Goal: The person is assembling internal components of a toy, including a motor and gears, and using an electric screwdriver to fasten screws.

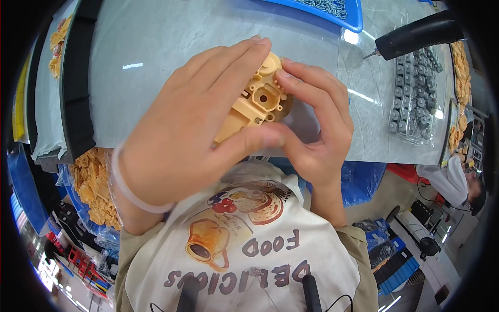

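Between my two hands, above the near part of the table, is a yellowish plastic housing (263, 97) with round bosses, small screw holes and a recessed square pocket. My left hand (202, 99) wraps over its left side, fingers stretched along the top and thumb along the near edge. On the other side, my right hand (322, 109) grips the housing's right edge between fingers and thumb. Part of the housing is hidden beneath my left palm.
A blue tray (355, 15) of screws stands at the far edge. A black electric screwdriver (416, 36) hangs at the upper right, over a clear tray of grey motors (413, 99). Yellowish parts (93, 187) fill a bag at the left. Another person (452, 179) is at the far right.
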{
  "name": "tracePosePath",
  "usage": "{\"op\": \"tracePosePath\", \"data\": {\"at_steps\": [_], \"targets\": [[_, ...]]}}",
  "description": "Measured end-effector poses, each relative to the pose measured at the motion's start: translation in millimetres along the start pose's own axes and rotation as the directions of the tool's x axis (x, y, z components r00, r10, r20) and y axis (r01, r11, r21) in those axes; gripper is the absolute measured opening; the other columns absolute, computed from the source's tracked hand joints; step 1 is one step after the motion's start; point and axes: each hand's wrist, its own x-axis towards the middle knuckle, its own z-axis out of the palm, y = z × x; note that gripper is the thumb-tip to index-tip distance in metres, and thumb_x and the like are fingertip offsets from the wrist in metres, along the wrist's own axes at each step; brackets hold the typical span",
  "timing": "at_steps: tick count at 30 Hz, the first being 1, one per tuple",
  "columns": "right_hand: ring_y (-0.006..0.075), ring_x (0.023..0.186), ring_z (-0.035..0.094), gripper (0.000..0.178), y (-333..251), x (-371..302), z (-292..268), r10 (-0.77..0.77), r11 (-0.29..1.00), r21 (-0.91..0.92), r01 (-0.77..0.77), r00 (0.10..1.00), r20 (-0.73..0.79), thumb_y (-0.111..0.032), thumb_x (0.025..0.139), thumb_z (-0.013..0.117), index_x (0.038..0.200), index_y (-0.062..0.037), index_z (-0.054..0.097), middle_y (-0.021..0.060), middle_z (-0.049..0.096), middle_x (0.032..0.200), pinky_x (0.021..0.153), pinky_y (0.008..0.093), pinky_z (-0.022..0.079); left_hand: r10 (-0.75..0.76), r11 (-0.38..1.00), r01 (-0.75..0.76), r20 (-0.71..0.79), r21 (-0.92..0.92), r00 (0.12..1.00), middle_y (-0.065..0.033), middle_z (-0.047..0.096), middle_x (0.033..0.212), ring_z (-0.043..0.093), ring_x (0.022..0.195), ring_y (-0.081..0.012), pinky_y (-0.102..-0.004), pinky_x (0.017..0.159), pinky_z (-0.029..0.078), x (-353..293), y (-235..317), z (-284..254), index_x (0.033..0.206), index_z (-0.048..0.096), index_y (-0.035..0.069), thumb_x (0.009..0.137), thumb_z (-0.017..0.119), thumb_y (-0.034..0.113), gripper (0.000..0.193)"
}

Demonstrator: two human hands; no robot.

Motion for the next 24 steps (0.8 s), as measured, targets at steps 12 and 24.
{"op": "tracePosePath", "data": {"at_steps": [12,24], "targets": [[0.0276,0.116,0.057,0.052,10,10,-14,-0.054,0.998,-0.027,0.057,0.993,0.109,-0.015,0.064,0.078,0.115,-0.0096,0.071,0.0056,0.067,0.122,0.099,0.037,0.04,-0.028,1.0,0.03,-0.182,0.009,0.983,-0.0199,0.05,0.138,0.049,0.125,-0.0361,-0.0416,0.105,0.04,-3,0,26,0.142,0.043,-0.001,0.069,0.081,0.022,0.086],[0.0277,0.116,0.058,0.055,14,12,-17,-0.023,0.999,-0.03,0.027,0.993,0.116,-0.014,0.064,0.077,0.118,-0.0087,0.07,0.0061,0.067,0.124,0.098,0.0374,0.039,-0.035,0.997,0.046,-0.181,0.058,0.983,-0.0199,0.053,0.133,0.052,0.12,-0.0367,-0.0408,0.102,0.043,10,3,21,0.14,0.045,0.0,0.066,0.078,0.016,0.083]]}}
